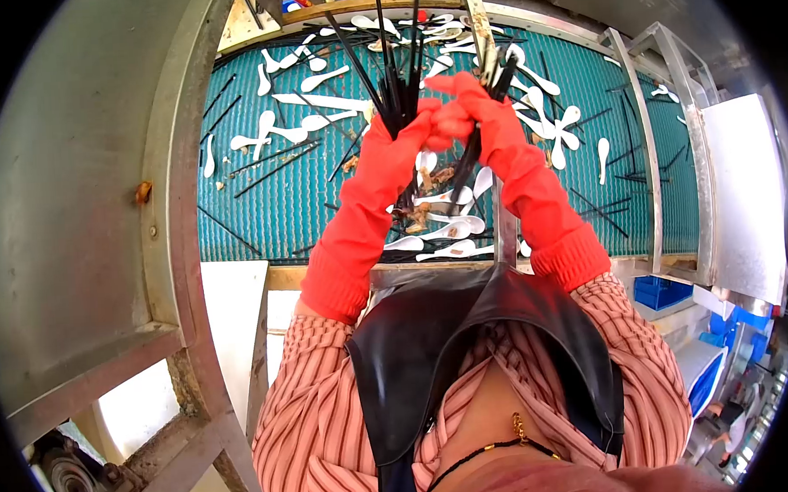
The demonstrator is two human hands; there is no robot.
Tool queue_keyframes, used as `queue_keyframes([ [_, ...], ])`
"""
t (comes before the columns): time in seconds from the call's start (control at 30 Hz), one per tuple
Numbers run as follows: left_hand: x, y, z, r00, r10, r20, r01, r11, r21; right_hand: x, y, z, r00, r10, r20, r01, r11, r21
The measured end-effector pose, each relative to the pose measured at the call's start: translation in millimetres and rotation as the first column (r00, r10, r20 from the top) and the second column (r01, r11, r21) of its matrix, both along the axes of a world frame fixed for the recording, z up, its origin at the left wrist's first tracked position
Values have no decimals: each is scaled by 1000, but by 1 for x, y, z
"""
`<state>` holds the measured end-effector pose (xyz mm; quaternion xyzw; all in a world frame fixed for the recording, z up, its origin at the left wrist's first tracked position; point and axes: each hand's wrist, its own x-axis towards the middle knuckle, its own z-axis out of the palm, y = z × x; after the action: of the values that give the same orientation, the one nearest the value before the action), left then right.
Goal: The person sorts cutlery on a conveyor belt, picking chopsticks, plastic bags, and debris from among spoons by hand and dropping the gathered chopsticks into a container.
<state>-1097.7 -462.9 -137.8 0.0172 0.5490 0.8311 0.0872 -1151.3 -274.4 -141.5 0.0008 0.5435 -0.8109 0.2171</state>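
Observation:
Both my hands wear long red rubber gloves and meet over a green ribbed conveyor belt point(267, 208). My left hand point(403, 137) is closed round a bundle of black chopsticks point(395, 99), whose upper ends fan out away from me. Close against it, my right hand point(485, 116) grips another bunch of black chopsticks point(468, 164), sticking out above and below the fist. The fingers of the two hands touch or overlap. Beneath them lie white spoons point(454, 230) and brownish food scraps point(419, 216).
More white spoons point(325, 79) and loose black chopsticks point(276, 169) are scattered over the belt. A metal frame post point(172, 168) stands at left, and a metal rail point(638, 144) crosses the belt at right. A blue crate point(662, 292) sits low on the right.

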Motion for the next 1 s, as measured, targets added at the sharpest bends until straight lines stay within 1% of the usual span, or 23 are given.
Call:
queue_keyframes([
  [0.03,-4,5,3,995,14,-98,-11,999,39,1,-6,17,994,-4,-107,-14,987,-161],
  [0.1,-16,19,7,956,52,-290,-18,993,118,-11,-6,17,963,-47,-266,-7,980,-198],
  [0.13,-20,20,-6,949,100,-299,-99,995,15,-14,-6,19,938,-73,-338,-3,976,-217],
  [0.23,-23,32,-31,931,158,-329,-161,987,16,-8,-24,22,895,-77,-438,-21,977,-213],
  [0.27,-32,26,-68,935,68,-349,-178,939,-295,-16,-26,-1,834,-56,-549,9,996,-88],
  [0.3,-34,25,-74,896,-27,-444,-236,817,-526,-15,-31,-22,782,-77,-619,47,997,-64],
  [0.33,-32,29,-88,843,5,-539,-235,903,-359,-5,-35,-34,802,-90,-591,78,996,-47],
  [0.37,-33,31,-102,909,-7,-416,-71,982,-174,4,-38,-45,821,-104,-561,107,994,-28],
  [0.4,-32,33,-107,961,-27,-273,50,996,76,10,-41,-41,834,-68,-547,84,996,5],
  [0.43,-32,35,-113,990,-57,-126,94,945,312,16,-39,-37,849,-2,-528,41,997,62],
  [0.47,-29,31,-118,973,-20,-231,24,1000,12,21,-37,-34,860,64,-507,-5,993,116],
  [0.5,-30,31,-126,970,-10,-244,22,999,47,24,-36,-32,866,129,-483,-52,984,169],
  [0.57,-34,30,-141,963,10,-270,23,993,117,22,-36,-34,845,155,-512,-66,980,188],
  [0.63,-36,37,-150,991,8,-134,51,901,431,21,-37,-34,828,183,-530,-64,970,235],
  [0.7,-36,36,-151,999,-18,-32,31,863,504,26,-42,-33,829,82,-553,-28,994,105],
  [0.77,-32,34,-144,996,-55,70,5,821,570,34,-42,-30,848,39,-529,-28,999,28],
  [0.8,-29,33,-136,990,-77,119,-10,799,601,38,-41,-22,865,49,-499,-47,999,17],
  [0.83,-25,32,-125,981,-103,167,-26,776,630,36,-40,-24,817,46,-575,-14,998,59],
  [0.87,-24,30,-113,991,-135,-23,128,860,494,33,-39,-26,762,42,-646,26,995,96],
  [0.9,-22,29,-101,964,-163,-212,228,915,332,20,-38,-41,608,51,-792,135,977,167],
  [0.93,-28,29,-98,925,-243,-291,338,877,341,18,-34,-45,625,13,-780,76,994,78],
  [0.97,-27,29,-95,936,-245,-254,233,970,-75,15,-31,-48,644,-21,-765,18,1000,-12],
  [1.0,-25,29,-83,941,-273,-200,147,862,-486,16,-26,-43,823,-40,-566,-156,943,-294],
])
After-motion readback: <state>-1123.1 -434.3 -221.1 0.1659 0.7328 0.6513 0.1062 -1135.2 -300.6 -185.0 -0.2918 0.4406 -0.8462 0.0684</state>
